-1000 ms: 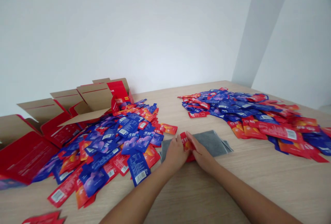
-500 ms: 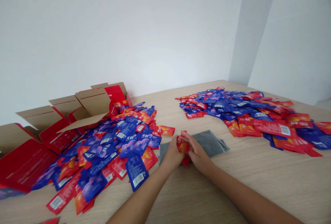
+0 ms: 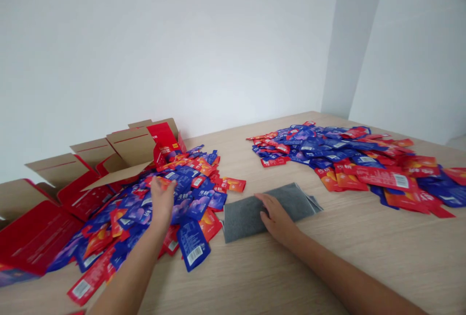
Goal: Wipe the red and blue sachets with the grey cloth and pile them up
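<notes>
My left hand (image 3: 162,202) is over the left pile of sachets (image 3: 192,198), its fingers bent around a red-and-orange sachet (image 3: 165,183) that shows between thumb and fingers. Much of that sachet is hidden by the hand. On a folded grey cloth (image 3: 243,218) rests my right hand (image 3: 274,218), holding nothing, with thumb and fingers apart. A blue sachet (image 3: 193,244) with a barcode lies at the near edge of the left pile, between the hand and the cloth.
Open red cardboard boxes (image 3: 40,237) with brown insides stand in a row along the left, behind the sachets. A second pile of blue and red sachets (image 3: 338,147) spreads across the right of the wooden table (image 3: 233,276). A white wall (image 3: 233,53) rises behind.
My left hand has moved left from the cloth to the left pile, and the red sachet is gone from between my hands. My right hand has stayed over the cloth, its fingers now empty.
</notes>
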The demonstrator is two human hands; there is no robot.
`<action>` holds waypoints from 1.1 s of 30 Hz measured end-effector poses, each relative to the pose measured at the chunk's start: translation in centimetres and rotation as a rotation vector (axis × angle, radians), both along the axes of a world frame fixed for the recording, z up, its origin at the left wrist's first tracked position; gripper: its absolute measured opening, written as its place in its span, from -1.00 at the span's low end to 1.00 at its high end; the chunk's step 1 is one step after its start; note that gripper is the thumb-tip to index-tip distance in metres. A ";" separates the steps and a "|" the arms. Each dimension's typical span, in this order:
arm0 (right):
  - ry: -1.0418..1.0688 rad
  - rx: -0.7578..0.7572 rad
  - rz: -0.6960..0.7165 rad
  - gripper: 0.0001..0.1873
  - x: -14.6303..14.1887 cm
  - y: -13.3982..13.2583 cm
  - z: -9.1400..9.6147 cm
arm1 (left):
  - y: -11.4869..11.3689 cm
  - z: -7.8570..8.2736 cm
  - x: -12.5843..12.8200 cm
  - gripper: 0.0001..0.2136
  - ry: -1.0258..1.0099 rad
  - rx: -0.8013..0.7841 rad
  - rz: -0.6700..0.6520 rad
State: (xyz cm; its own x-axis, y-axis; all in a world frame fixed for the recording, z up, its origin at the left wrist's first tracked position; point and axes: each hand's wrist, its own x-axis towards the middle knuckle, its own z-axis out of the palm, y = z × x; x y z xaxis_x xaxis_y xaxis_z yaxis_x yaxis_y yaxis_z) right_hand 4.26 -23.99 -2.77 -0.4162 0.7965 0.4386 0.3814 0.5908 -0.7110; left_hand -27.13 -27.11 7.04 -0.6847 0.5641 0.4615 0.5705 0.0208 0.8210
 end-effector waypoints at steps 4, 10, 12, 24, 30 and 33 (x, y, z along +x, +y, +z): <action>-0.113 -0.003 -0.032 -0.46 0.1 0.2 -0.1 | -4.8 -4.5 4.5 -0.46 0.439 -0.363 -0.391; -0.252 0.075 -0.037 -0.53 0.1 -0.1 0.1 | -9.2 -7.3 6.3 -0.55 1.080 -0.586 -0.584; -0.331 0.105 -0.027 -0.58 0.2 -0.4 0.5 | -8.8 -7.4 5.3 -0.59 1.172 -0.558 -0.523; -0.451 0.128 -0.039 -0.82 0.7 -1.0 2.9 | -7.3 -5.5 5.1 -0.65 1.211 -0.373 -0.456; -0.318 0.072 -0.064 -0.80 0.8 0.1 1.7 | -4.1 -4.5 12.8 -0.73 0.942 -0.367 -0.581; -0.244 0.055 -0.162 -0.74 1.1 1.0 1.7 | -2.3 -6.1 16.2 -0.62 0.874 -0.475 -0.725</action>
State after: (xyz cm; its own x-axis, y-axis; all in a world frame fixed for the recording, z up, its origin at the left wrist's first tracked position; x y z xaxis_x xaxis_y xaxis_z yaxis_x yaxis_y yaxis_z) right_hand 5.40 -22.96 -1.03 -0.3834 0.8393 0.3854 0.6296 0.5429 -0.5558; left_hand -10.91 -29.41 0.99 0.2928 0.9221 0.2528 0.9287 -0.3373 0.1545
